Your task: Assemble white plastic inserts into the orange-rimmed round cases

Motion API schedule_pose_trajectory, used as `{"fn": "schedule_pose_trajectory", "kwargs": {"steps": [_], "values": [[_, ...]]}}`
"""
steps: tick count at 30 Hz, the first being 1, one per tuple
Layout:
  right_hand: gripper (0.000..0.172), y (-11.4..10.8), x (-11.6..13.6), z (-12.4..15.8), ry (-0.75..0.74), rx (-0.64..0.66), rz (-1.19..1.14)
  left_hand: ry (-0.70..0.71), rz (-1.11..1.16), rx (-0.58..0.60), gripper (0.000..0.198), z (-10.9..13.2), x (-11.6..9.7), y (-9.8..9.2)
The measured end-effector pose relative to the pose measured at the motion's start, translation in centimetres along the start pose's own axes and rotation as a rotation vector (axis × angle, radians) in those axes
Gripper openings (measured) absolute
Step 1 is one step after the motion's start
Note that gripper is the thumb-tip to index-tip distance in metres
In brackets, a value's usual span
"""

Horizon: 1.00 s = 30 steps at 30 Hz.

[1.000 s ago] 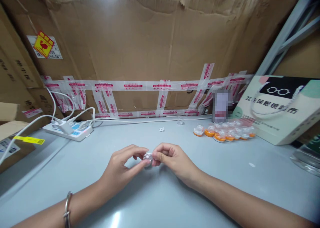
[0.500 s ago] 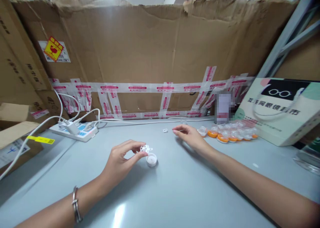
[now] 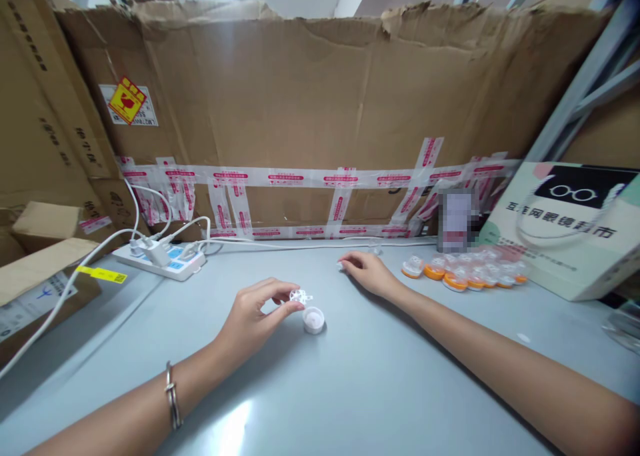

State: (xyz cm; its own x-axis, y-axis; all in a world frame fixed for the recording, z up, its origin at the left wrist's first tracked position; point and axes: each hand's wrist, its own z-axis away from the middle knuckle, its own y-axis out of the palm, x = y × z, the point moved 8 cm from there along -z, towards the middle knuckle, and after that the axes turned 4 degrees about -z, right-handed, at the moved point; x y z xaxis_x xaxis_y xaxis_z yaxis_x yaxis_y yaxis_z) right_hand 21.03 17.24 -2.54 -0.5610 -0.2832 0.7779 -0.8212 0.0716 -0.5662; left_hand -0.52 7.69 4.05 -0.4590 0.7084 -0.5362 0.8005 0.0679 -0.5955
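Observation:
My left hand [image 3: 256, 313] pinches a white openwork plastic piece [image 3: 301, 297] between thumb and fingers, a little above the table. Just below and to the right of it stands a small round white cup [image 3: 313, 320], open side up. My right hand [image 3: 369, 273] reaches farther out and rests low over the table, its thumb and fingertips together on a second small white piece [image 3: 340, 267], which the fingers mostly cover. A clear, small item [image 3: 375, 250] lies beyond the right hand, its kind hard to make out.
Several clear-topped, orange-based round containers [image 3: 456, 281] stand at the right, before a phone-like blurred object [image 3: 457, 221]. A paper bag [image 3: 565, 229] is at far right. A power strip [image 3: 183, 264] with white cables lies at left; a large cardboard box [image 3: 280, 103] walls the back.
My right hand has moved left and down onto the small white piece, which lay free on the table before. My left hand still holds its piece near the cup. The view has shifted slightly.

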Motion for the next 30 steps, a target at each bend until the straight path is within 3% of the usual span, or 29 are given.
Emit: {"fn": "schedule_pose_trajectory", "kwargs": {"steps": [5,11,13,23,27,30], "values": [[0.025,0.5,-0.4,1.9,0.105,0.144,-0.082,-0.029,0.007,0.028,0.011,0.0,0.4,0.4],[0.019,0.5,1.0,4.1,0.145,0.531,-0.080,-0.034,0.001,0.026,0.012,-0.1,0.4,0.4],[0.017,0.3,1.4,4.4,0.143,0.592,-0.040,-0.040,-0.006,0.029,0.012,-0.1,0.4,0.5],[0.018,-1.0,2.8,4.3,0.022,0.333,0.285,-0.097,-0.025,0.016,0.011,-0.4,0.9,0.4],[0.006,-0.8,3.0,4.4,-0.043,0.318,0.314,-0.125,-0.031,0.011,0.011,-0.5,1.1,0.3],[0.012,-0.4,3.0,4.6,-0.082,0.345,0.259,-0.113,-0.035,0.011,0.012,-0.4,1.0,0.3]]}}
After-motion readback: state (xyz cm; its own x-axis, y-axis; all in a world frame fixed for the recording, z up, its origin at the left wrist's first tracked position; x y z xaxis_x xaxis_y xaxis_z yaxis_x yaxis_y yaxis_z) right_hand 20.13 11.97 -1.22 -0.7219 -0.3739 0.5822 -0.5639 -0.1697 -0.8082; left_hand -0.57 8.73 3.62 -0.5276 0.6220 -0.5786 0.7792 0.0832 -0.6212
